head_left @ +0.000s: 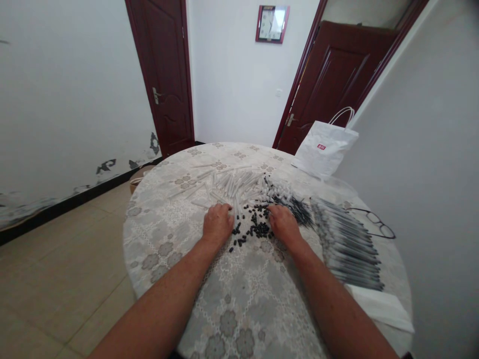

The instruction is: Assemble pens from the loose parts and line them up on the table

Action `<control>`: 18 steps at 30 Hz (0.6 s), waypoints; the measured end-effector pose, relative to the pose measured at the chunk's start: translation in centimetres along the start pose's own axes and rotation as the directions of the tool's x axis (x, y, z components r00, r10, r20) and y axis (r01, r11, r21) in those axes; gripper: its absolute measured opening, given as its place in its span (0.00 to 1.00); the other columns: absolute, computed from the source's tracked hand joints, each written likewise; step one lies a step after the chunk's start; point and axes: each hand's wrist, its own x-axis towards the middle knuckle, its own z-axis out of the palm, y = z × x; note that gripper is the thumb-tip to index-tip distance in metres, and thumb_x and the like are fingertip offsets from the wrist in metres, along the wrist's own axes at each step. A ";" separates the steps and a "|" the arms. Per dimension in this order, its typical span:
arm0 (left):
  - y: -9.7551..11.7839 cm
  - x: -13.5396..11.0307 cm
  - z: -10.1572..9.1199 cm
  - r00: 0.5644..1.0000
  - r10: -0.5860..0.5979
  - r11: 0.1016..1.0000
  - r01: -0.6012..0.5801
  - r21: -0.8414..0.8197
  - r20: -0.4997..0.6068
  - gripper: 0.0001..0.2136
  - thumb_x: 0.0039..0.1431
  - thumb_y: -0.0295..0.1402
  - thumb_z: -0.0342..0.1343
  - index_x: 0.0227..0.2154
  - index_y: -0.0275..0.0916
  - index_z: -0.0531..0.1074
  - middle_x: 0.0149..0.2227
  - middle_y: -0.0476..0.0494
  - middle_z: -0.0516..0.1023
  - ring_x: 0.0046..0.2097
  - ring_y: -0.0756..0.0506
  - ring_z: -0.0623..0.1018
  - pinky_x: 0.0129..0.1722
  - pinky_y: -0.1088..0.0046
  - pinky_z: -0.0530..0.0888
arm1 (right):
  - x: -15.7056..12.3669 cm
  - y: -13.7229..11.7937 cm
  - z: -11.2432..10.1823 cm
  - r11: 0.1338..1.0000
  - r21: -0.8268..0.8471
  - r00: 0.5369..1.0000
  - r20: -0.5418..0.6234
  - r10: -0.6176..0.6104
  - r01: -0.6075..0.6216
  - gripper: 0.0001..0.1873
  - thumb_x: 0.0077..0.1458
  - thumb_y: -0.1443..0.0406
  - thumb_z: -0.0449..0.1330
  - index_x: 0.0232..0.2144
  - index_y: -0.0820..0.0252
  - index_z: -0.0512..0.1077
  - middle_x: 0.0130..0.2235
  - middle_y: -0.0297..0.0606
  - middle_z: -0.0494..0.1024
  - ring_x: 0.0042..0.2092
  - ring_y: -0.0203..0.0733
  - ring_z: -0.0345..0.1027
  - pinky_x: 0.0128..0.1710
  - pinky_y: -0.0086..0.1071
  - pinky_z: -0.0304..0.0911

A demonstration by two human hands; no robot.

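Both my hands rest on a round table (239, 299) covered by a lace flower-pattern cloth. My left hand (217, 222) is curled, knuckles up, at the near end of a pile of white pen tubes (232, 185). My right hand (283, 223) is also curled, fingers down among small black caps (254, 224) scattered between the two hands. Whether either hand holds a piece is hidden by the fingers. A heap of thin black refills (295, 207) lies just beyond my right hand.
A long row of assembled pens (348, 244) lies on the right side of the table, on white paper (381, 304). Eyeglasses (376, 224) sit near the right wall. A white paper bag (325, 148) stands at the far edge. Two dark red doors and a wall clock (272, 23) are behind.
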 end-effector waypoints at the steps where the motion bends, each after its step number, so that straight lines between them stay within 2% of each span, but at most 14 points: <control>1: 0.0 -0.1 -0.1 1.000 -0.004 0.999 0.004 0.043 0.013 0.12 0.60 0.34 0.53 0.46 0.40 0.74 0.44 0.36 0.77 0.51 0.37 0.73 0.51 0.61 0.67 | -0.1 -0.1 0.1 1.000 -0.004 1.000 -0.005 -0.002 0.002 0.16 0.64 0.67 0.52 0.52 0.58 0.71 0.49 0.44 0.76 0.53 0.47 0.63 0.54 0.32 0.54; 6: 0.7 -0.6 -0.8 0.994 -0.005 0.982 -0.015 0.189 0.105 0.12 0.60 0.41 0.53 0.41 0.40 0.75 0.44 0.34 0.76 0.51 0.33 0.72 0.49 0.57 0.66 | -0.5 0.2 -0.2 1.000 0.023 1.000 -0.024 -0.008 0.008 0.15 0.64 0.66 0.51 0.50 0.61 0.73 0.49 0.46 0.75 0.53 0.47 0.62 0.56 0.33 0.53; 8: 1.1 -0.7 -0.9 0.993 0.023 0.974 -0.049 0.220 0.120 0.13 0.60 0.42 0.53 0.40 0.39 0.75 0.44 0.32 0.76 0.51 0.32 0.71 0.49 0.55 0.66 | -0.4 1.0 -0.8 0.999 0.034 0.999 -0.050 0.017 -0.015 0.15 0.64 0.67 0.51 0.49 0.61 0.73 0.49 0.46 0.75 0.53 0.47 0.63 0.57 0.33 0.53; 11: 1.5 -0.9 -0.9 0.991 0.050 0.965 -0.080 0.251 0.124 0.12 0.61 0.38 0.51 0.40 0.37 0.74 0.43 0.31 0.76 0.50 0.32 0.72 0.47 0.54 0.66 | -0.3 3.1 -2.3 0.995 0.023 0.993 -0.071 0.098 -0.097 0.16 0.64 0.67 0.50 0.49 0.62 0.74 0.49 0.47 0.76 0.52 0.46 0.66 0.56 0.33 0.54; 15: 1.6 -0.7 -0.9 0.992 0.014 0.960 -0.048 0.276 0.123 0.13 0.62 0.33 0.46 0.41 0.34 0.73 0.42 0.29 0.76 0.46 0.33 0.76 0.44 0.57 0.69 | -1.1 5.7 -4.1 0.980 -0.019 0.980 0.020 0.197 -0.196 0.16 0.63 0.67 0.50 0.46 0.60 0.75 0.46 0.45 0.79 0.49 0.45 0.71 0.51 0.31 0.58; 18: 1.5 -0.5 -1.2 0.992 -0.048 0.957 0.011 0.289 0.119 0.14 0.64 0.34 0.44 0.43 0.33 0.72 0.39 0.29 0.77 0.44 0.34 0.78 0.42 0.61 0.70 | -2.3 6.5 -4.1 0.963 -0.077 0.960 0.091 0.265 -0.258 0.15 0.61 0.67 0.52 0.45 0.58 0.76 0.44 0.45 0.81 0.47 0.45 0.73 0.48 0.32 0.61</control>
